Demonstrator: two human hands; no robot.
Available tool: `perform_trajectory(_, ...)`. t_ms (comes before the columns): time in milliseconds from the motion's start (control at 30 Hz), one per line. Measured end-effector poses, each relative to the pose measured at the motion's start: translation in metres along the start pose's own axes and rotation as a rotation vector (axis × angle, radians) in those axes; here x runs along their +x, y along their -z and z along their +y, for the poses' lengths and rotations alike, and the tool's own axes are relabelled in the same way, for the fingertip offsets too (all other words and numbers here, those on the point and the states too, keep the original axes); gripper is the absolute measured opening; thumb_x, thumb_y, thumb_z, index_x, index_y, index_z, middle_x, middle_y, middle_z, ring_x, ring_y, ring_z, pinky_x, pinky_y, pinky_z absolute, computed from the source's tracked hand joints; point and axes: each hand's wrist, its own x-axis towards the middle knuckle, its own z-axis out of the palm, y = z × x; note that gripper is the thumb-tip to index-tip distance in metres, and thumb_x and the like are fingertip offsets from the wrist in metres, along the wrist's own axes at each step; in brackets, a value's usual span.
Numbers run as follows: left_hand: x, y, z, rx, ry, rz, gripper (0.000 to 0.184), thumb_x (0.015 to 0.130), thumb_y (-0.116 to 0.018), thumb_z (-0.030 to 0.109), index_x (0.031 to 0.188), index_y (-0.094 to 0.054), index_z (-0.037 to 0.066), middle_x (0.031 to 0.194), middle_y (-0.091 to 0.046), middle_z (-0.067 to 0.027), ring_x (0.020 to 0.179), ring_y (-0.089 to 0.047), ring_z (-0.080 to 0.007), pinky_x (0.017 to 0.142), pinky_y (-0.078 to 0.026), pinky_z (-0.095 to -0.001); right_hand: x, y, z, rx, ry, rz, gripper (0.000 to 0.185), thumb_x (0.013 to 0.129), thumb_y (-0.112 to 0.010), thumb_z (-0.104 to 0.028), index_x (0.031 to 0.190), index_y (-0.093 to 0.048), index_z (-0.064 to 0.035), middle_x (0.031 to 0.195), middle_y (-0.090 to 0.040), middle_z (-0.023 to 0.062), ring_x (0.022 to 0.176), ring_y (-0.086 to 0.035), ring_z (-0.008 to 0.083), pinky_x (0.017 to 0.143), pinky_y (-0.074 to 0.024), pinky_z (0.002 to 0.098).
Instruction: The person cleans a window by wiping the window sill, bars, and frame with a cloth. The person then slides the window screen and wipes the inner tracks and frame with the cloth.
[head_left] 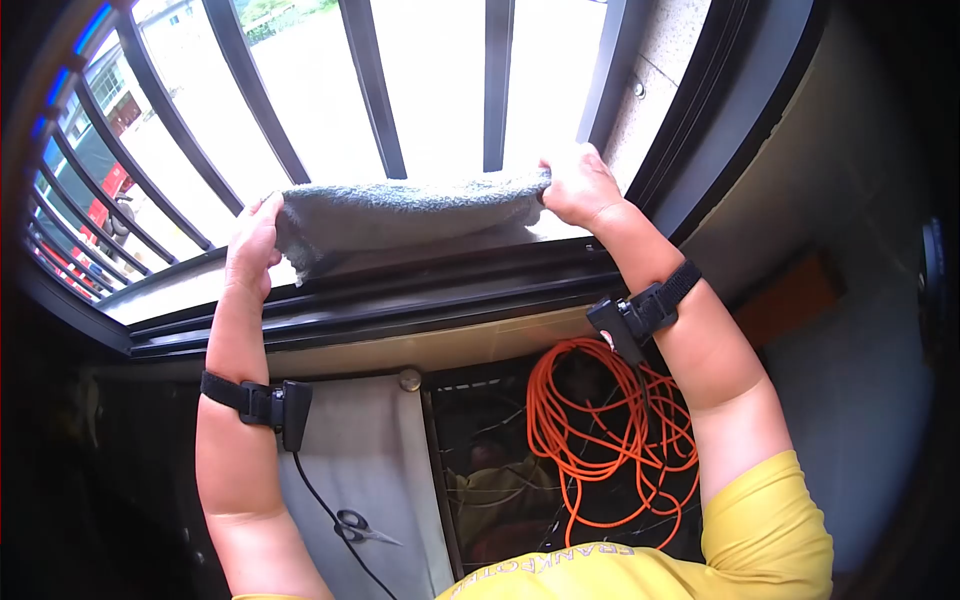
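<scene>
A grey-blue towel is stretched between my two hands above the window sill, in front of the dark window bars. My left hand grips its left end, with the fingers closed on the cloth. At the other end, my right hand is closed on the towel's right corner, close to the window's right side. The cloth sags slightly in the middle, and its lower left corner hangs down. Parts of the fingers on both hands are hidden.
Dark vertical bars stand beyond the black window track. Below, a coiled orange hose or cable lies on a dark glossy surface. Scissors rest on a grey surface. Black straps with small boxes circle both forearms; a cable hangs from the left one.
</scene>
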Motion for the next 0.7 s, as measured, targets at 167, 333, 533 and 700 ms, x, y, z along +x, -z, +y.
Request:
perform_trajectory(167,-0.012,-0.003,-0.001,-0.230,-0.227,-0.197,0.031,0.095,-0.051,0.024,0.119,-0.054,0.005,0.099,-0.062,-0.0038,0.086,-0.055,-0.0104,0.072,-0.044,-0.0262,0.000,0.000,0.006,0.106,-0.116,0.164,0.024,0.077,-0.054,-0.007,0.097,-0.066,-0.0019,0.092,-0.066,0.0200,0.092,-0.062,0.0367,0.084,-0.0501,0.0400)
perform_trajectory(333,-0.060,-0.015,-0.018,0.624,-0.530,-0.226,0.025,0.088,-0.056,0.023,0.087,-0.067,0.000,0.084,-0.063,-0.0123,0.087,-0.058,-0.0253,0.083,-0.043,-0.0345,-0.042,0.016,-0.001,-0.182,0.069,-0.256,0.031,0.073,-0.073,-0.023,0.096,-0.065,-0.0046,0.090,-0.066,0.0164,0.091,-0.063,0.0323,0.082,-0.0492,0.0395)
perform_trajectory(533,-0.088,-0.041,-0.038,0.957,-0.798,-0.048,0.027,0.089,-0.052,0.026,0.079,-0.062,0.002,0.088,-0.059,-0.0123,0.097,-0.052,-0.0301,0.090,-0.032,-0.0432,-0.048,0.005,0.014,0.300,0.145,-0.257,0.031,0.073,-0.070,-0.016,0.101,-0.063,-0.0044,0.088,-0.065,0.0153,0.089,-0.061,0.0332,0.081,-0.0478,0.0406)
perform_trajectory(700,-0.093,-0.053,-0.033,0.967,-0.811,-0.186,0.024,0.083,-0.049,0.022,0.080,-0.059,0.001,0.088,-0.059,-0.0140,0.098,-0.052,-0.0298,0.089,-0.034,-0.0426,-0.062,0.014,0.000,-0.267,0.280,0.237,0.025,0.079,-0.053,-0.003,0.100,-0.063,-0.0115,0.095,-0.060,0.0092,0.094,-0.057,0.0257,0.078,-0.0519,0.0355)
